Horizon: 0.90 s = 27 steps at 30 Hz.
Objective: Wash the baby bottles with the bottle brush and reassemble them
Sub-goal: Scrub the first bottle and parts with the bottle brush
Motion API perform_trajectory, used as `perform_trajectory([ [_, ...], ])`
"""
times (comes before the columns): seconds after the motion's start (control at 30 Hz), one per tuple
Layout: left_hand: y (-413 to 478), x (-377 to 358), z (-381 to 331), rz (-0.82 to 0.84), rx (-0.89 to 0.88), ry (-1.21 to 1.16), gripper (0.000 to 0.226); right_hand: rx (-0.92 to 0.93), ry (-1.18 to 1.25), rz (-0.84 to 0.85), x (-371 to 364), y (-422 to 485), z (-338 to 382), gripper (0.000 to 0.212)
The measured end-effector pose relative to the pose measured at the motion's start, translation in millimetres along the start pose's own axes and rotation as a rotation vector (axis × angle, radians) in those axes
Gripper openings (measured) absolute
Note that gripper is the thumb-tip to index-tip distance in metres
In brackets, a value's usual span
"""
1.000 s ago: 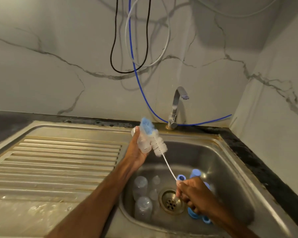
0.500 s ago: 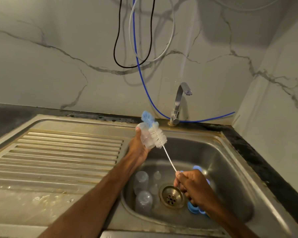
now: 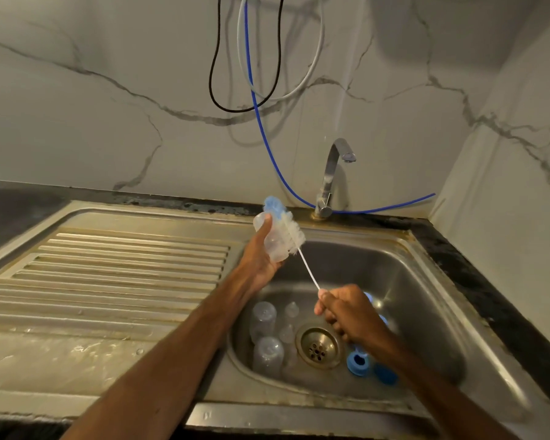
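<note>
My left hand [image 3: 258, 258] grips a clear baby bottle [image 3: 273, 241] above the sink's left rim. The bottle brush [image 3: 291, 231], white bristles with a blue sponge tip, lies against the bottle's outer side. My right hand [image 3: 346, 312] grips the brush's thin white handle over the basin. Down in the sink [image 3: 426, 312] lie two more clear bottles [image 3: 262, 319] [image 3: 268, 352], clear teats [image 3: 291, 311], and blue collar rings [image 3: 358, 363] partly hidden by my right arm.
A ribbed steel drainboard [image 3: 115, 281] stretches to the left. A curved tap [image 3: 332, 176] stands behind the basin, with no water running. The drain [image 3: 318, 346] sits at the basin's middle. Black, white and blue cables [image 3: 254, 100] hang on the marble wall.
Both hands have shifted slightly up in view, with the brush still against the bottle's side. My right hand moved a little toward the bottle along the handle's line.
</note>
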State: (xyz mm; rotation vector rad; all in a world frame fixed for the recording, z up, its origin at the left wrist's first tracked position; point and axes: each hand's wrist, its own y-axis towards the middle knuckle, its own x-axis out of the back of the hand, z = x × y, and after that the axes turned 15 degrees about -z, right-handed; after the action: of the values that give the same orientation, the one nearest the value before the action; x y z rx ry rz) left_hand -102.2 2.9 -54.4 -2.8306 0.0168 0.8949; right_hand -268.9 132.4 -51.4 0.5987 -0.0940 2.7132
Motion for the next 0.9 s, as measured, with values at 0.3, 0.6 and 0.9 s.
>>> perform_trajectory([
  [0.3,10.2,12.3,0.7,-0.004,0.044,-0.106,0.047,0.031,0.005,0.003,-1.1,-18.2,-6.8,0.045],
  [0.6,11.6,10.5,-1.0,-0.005,0.123,-0.188,0.059,-0.046,-0.038,0.044,4.4,-23.7,-11.5,0.046],
  [0.9,4.7,3.0,0.3,0.051,0.107,-0.075,0.06,-0.05,0.043,0.044,4.3,-3.1,-2.0,0.044],
])
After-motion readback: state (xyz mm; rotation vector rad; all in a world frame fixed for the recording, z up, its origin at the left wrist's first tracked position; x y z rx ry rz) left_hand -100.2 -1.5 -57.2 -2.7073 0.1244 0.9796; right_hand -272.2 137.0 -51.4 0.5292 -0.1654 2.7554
